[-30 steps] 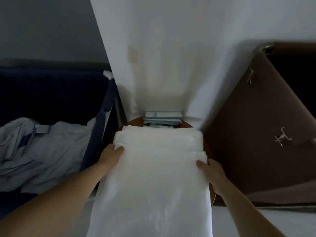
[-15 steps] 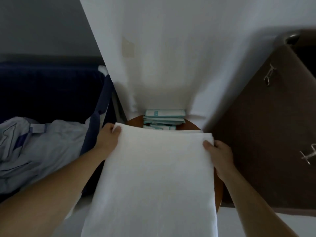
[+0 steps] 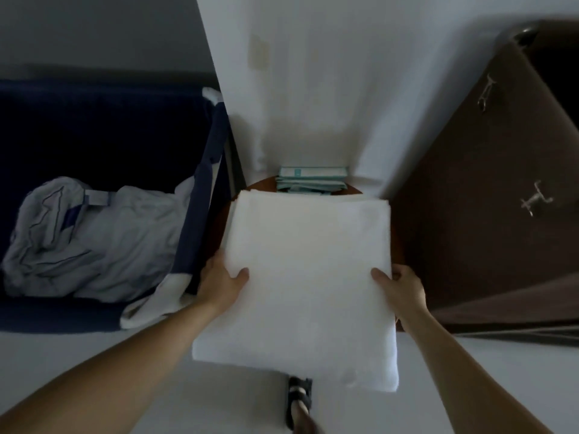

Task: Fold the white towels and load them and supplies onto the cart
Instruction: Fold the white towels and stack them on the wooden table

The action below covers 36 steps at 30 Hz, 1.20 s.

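Here the white towel (image 3: 307, 277) is folded into a thick rectangle and held flat by both its side edges. Its far half lies over the round brown worktop (image 3: 395, 245), and its near edge juts out past the rim toward the person. The left hand (image 3: 219, 283) pinches the left edge, thumb (image 3: 241, 274) on top; the other fingers are hidden under the cloth. The right hand (image 3: 404, 286) does the same on the right edge, thumb on top and fingers curled round the side. A matched grip on both sides probably keeps the layers square and stops the fold slipping open — one hand alone would let it sag.

A thin white lip shows along the towel's far edge; I cannot tell whether it is a lower layer or a second towel underneath. Just beyond it, at the worktop's far edge against the white wall (image 3: 313, 89), sits a small stack of teal packets (image 3: 311, 181), likely the supplies.

To the left stands a dark blue cloth bin (image 3: 94, 126) holding crumpled pale linen (image 3: 94, 236). To the right is a brown panel (image 3: 485, 245) with metal hooks (image 3: 535, 198). A sandalled foot (image 3: 299, 402) shows below the towel's near edge.

The folding looks done; loading would follow.
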Motion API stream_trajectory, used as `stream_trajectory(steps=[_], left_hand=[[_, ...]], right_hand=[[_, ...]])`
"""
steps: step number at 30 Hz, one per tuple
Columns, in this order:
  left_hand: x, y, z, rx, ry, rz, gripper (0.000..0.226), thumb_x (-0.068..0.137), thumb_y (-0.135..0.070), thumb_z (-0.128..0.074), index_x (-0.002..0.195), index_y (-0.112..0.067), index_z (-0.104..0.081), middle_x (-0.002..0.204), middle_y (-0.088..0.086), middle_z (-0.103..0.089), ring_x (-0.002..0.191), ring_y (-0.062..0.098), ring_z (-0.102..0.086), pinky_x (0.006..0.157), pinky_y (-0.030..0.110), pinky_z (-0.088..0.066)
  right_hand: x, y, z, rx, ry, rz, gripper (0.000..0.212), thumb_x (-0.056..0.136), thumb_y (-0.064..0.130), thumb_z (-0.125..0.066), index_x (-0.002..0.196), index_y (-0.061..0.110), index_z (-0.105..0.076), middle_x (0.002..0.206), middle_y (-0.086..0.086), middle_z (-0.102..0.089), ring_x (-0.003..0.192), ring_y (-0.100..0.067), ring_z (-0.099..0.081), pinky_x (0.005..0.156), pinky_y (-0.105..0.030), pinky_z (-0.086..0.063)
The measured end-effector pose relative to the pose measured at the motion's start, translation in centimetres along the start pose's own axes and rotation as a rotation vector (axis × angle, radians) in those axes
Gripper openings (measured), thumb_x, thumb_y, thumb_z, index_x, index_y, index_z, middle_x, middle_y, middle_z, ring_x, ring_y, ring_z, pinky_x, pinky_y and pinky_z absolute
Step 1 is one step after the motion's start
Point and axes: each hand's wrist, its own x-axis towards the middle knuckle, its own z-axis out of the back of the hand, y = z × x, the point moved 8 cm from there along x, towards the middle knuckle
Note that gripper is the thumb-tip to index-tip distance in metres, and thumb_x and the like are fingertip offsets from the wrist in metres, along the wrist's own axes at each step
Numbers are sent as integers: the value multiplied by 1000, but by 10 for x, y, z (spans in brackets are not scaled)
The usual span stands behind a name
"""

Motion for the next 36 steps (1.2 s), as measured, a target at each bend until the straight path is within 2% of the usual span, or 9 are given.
stream_trajectory(steps=[6,13,18,22,27,30,32,34,36], left_hand=[[-54,62,-6,-228,63,95,66,87,-44,-69,139,-10,-45,133,8,-58,106,21,-54,89,32,-42],[-66,83,11,-195,75,227,75,85,-56,-66,139,-6,-48,130,11,-59,98,24,-53,83,33,-42],[-68,74,18,-153,56,275,91,86,-57,-65,149,-1,-32,142,17,-51,121,36,-54,97,40,-47],[-62,63,21,-191,146,361,90,83,-59,-67,145,1,-38,133,17,-57,112,34,-58,88,36,-49],[-57,58,14,-363,278,454,77,78,-45,-78,134,0,-51,116,13,-62,99,31,-60,89,41,-50],[-57,53,14,-349,283,468,73,80,-40,-79,133,0,-50,103,10,-62,90,29,-60,78,37,-51],[-57,43,18,-334,312,477,71,80,-39,-78,134,-2,-50,96,8,-62,87,27,-60,67,33,-49],[-53,29,26,-316,340,466,68,80,-36,-79,133,-3,-52,104,12,-65,91,30,-63,74,36,-53],[-46,5,39,-264,364,420,63,81,-32,-79,130,-2,-55,109,16,-66,96,35,-64,86,43,-55]], right_hand=[[-70,-53,-1,-60,-12,-15,30,85,44,-70,98,20,-59,85,5,-62,76,-16,-58,69,-36,-48],[-100,-66,-6,-36,-56,-35,32,84,47,-69,77,21,-53,86,-5,-61,72,-19,-55,64,-35,-46],[-98,-67,1,-16,-75,-134,52,78,46,-75,105,4,-59,104,-11,-59,86,-29,-59,69,-35,-48],[-96,-66,0,10,-38,-276,74,73,51,-78,120,4,-46,112,-13,-57,99,-34,-57,78,-43,-54],[-97,-67,-12,104,121,-426,78,70,58,-79,122,8,-49,97,-10,-58,79,-28,-61,52,-32,-54],[-90,-56,-13,78,178,-410,83,73,60,-77,130,7,-48,91,-3,-51,90,-27,-55,71,-38,-47],[-85,-47,-17,204,232,-416,80,74,53,-80,131,7,-48,103,-4,-54,101,-29,-51,88,-42,-43],[-86,-33,-21,372,284,-426,67,77,36,-83,126,0,-54,120,-12,-59,107,-33,-56,99,-47,-45],[-90,-11,-14,402,301,-423,40,81,17,-79,112,-3,-62,117,-21,-65,99,-38,-62,96,-51,-49]])
